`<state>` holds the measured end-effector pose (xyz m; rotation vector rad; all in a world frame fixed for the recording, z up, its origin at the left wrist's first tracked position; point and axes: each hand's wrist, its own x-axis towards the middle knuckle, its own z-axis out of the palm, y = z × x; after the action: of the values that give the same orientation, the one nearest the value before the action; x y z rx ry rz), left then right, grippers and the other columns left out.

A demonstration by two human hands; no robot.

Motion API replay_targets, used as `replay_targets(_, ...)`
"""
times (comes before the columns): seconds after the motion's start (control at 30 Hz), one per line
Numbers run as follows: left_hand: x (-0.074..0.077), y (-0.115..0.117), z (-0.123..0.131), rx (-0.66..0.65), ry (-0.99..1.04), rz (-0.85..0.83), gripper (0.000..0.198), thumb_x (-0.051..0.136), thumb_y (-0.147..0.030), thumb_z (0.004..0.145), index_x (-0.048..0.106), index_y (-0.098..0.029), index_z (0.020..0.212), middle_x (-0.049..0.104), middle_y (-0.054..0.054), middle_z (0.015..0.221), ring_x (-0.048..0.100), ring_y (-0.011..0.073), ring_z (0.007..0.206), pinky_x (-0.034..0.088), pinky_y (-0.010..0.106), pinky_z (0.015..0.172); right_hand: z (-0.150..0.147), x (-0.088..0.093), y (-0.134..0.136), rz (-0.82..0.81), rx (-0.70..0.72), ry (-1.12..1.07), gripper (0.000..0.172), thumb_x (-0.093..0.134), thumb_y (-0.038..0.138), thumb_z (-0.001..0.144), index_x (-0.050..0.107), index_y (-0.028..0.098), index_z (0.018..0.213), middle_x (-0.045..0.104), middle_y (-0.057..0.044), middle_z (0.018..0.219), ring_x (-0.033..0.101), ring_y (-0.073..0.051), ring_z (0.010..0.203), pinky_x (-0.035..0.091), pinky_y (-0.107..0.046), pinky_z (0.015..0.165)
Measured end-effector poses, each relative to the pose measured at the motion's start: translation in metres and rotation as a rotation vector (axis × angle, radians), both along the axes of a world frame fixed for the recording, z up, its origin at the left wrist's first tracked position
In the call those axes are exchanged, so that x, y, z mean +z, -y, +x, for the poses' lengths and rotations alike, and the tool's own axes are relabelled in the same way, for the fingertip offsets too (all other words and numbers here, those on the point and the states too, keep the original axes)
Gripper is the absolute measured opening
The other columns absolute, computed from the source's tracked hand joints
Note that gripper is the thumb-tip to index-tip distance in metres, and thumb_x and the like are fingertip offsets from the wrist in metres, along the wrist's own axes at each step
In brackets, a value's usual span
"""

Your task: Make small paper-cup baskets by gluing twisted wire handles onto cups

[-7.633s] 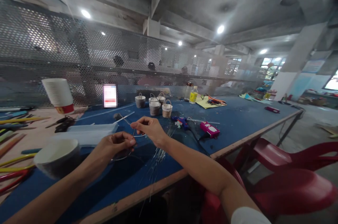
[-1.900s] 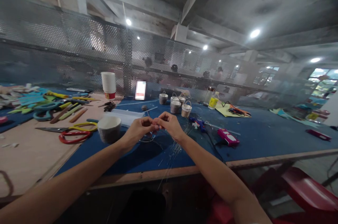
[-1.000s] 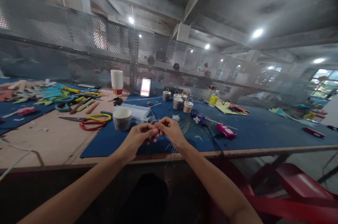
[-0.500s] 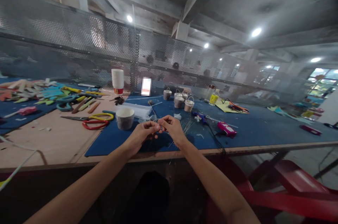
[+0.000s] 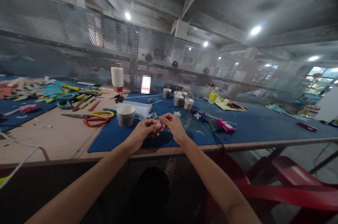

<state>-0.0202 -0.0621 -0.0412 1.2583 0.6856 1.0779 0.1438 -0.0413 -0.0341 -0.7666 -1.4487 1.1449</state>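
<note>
While both hands meet just right of the paper cup [image 5: 126, 115], a thin wire [image 5: 160, 125] is pinched between them.
Fingers of the left hand [image 5: 144, 131] clenched on the wire; fingers of the right hand [image 5: 173, 127] grasping it, above the bench [image 5: 250, 127] edge. Loose wire strands [image 5: 185, 124] right of the cup; red scissors [image 5: 96, 120] left of it. Step, as judged: twisting the wire; so fine a piece calls for a steady two-sided pinch.
</note>
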Motion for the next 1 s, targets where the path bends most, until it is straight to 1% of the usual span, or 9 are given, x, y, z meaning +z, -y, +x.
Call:
replay_targets(0.1, 0.0008, 0.0010, 0.0001, -0.006, -0.003, 0.009, 0.021, 0.074, -0.035, 0.080, 0.069, -0.014, 0.082, 0.070, 0.004, 0.080, 0.056, 0.0091, 0.064, 0.041, 0.019, 0.060, 0.0007, -0.0016, -0.0004, 0.015, -0.005, 0.005, 0.029, 0.075, 0.044, 0.075, 0.066, 0.017, 0.076, 0.056, 0.005, 0.054, 0.046, -0.008, 0.050, 0.033, -0.022, 0.051)
replay_targets(0.23, 0.0006, 0.0010, -0.0007, -0.051, 0.000, 0.006, 0.023, 0.071, -0.036, 0.083, 0.071, -0.014, 0.085, 0.070, 0.005, 0.084, 0.057, 0.0108, 0.068, 0.044, 0.022, 0.066, 0.0007, -0.0004, 0.0004, 0.006, -0.003, 0.003, 0.030, 0.076, 0.045, 0.074, 0.067, 0.017, 0.078, 0.057, 0.004, 0.055, 0.047, -0.009, 0.052, 0.033, -0.022, 0.052)
replay_targets(0.3, 0.0004, 0.0008, -0.0006, -0.013, -0.022, 0.000, 0.021, 0.073, -0.035, 0.080, 0.071, -0.014, 0.085, 0.071, 0.005, 0.085, 0.058, 0.0116, 0.069, 0.044, 0.023, 0.065, 0.0009, 0.0008, 0.0007, 0.008, -0.024, 0.003, 0.030, 0.076, 0.045, 0.073, 0.067, 0.017, 0.077, 0.057, 0.004, 0.055, 0.047, -0.009, 0.051, 0.033, -0.023, 0.051)
replay_targets(0.4, 0.0009, 0.0009, -0.0002, 0.033, -0.045, -0.007, 0.020, 0.078, -0.033, 0.076, 0.070, -0.015, 0.080, 0.070, 0.004, 0.079, 0.058, 0.0119, 0.068, 0.042, 0.022, 0.062, 0.0012, 0.0014, 0.0006, 0.004, -0.036, 0.000, 0.029, 0.077, 0.044, 0.073, 0.067, 0.017, 0.077, 0.056, 0.005, 0.053, 0.046, -0.009, 0.050, 0.033, -0.023, 0.051)
replay_targets(0.47, 0.0018, 0.0017, -0.0001, 0.001, -0.040, 0.001, 0.020, 0.076, -0.034, 0.077, 0.070, -0.015, 0.080, 0.070, 0.003, 0.076, 0.057, 0.0115, 0.067, 0.042, 0.022, 0.063, 0.0013, 0.0009, 0.0003, -0.002, -0.006, -0.001, 0.028, 0.077, 0.042, 0.073, 0.068, 0.016, 0.078, 0.056, 0.004, 0.054, 0.047, -0.009, 0.051, 0.033, -0.022, 0.052)
replay_targets(0.6, 0.0027, 0.0039, 0.0003, -0.056, -0.008, 0.016, 0.021, 0.072, -0.036, 0.081, 0.070, -0.015, 0.081, 0.071, 0.005, 0.080, 0.059, 0.0125, 0.071, 0.045, 0.025, 0.071, 0.0011, -0.0002, -0.0002, -0.003, 0.027, -0.004, 0.028, 0.077, 0.043, 0.073, 0.070, 0.016, 0.080, 0.057, 0.004, 0.055, 0.048, -0.009, 0.051, 0.034, -0.022, 0.052)
replay_targets(0.77, 0.0010, 0.0036, 0.0005, 0.030, -0.044, -0.006, 0.022, 0.080, -0.034, 0.073, 0.067, -0.016, 0.077, 0.072, 0.003, 0.077, 0.061, 0.0132, 0.072, 0.044, 0.023, 0.068, 0.0014, -0.0004, -0.0005, -0.002, -0.006, -0.022, 0.029, 0.079, 0.043, 0.071, 0.067, 0.017, 0.074, 0.057, 0.004, 0.053, 0.046, -0.008, 0.050, 0.033, -0.023, 0.051)
replay_targets(0.9, 0.0009, 0.0022, -0.0015, -0.038, 0.008, -0.023, 0.021, 0.077, -0.035, 0.076, 0.068, -0.017, 0.076, 0.072, 0.003, 0.077, 0.060, 0.0121, 0.071, 0.045, 0.024, 0.072, 0.0018, -0.0009, -0.0006, -0.005, 0.017, -0.042, 0.028, 0.078, 0.042, 0.073, 0.067, 0.017, 0.074, 0.056, 0.005, 0.054, 0.045, -0.008, 0.051, 0.033, -0.023, 0.052)
replay_targets(1.0, 0.0009, 0.0018, -0.0018, -0.025, 0.013, -0.039, 0.021, 0.078, -0.035, 0.075, 0.070, -0.016, 0.080, 0.073, 0.004, 0.081, 0.062, 0.0131, 0.074, 0.046, 0.025, 0.075, 0.0020, -0.0007, -0.0003, -0.007, 0.010, -0.053, 0.029, 0.078, 0.044, 0.072, 0.067, 0.017, 0.074, 0.056, 0.005, 0.055, 0.044, -0.008, 0.050, 0.032, -0.023, 0.052)
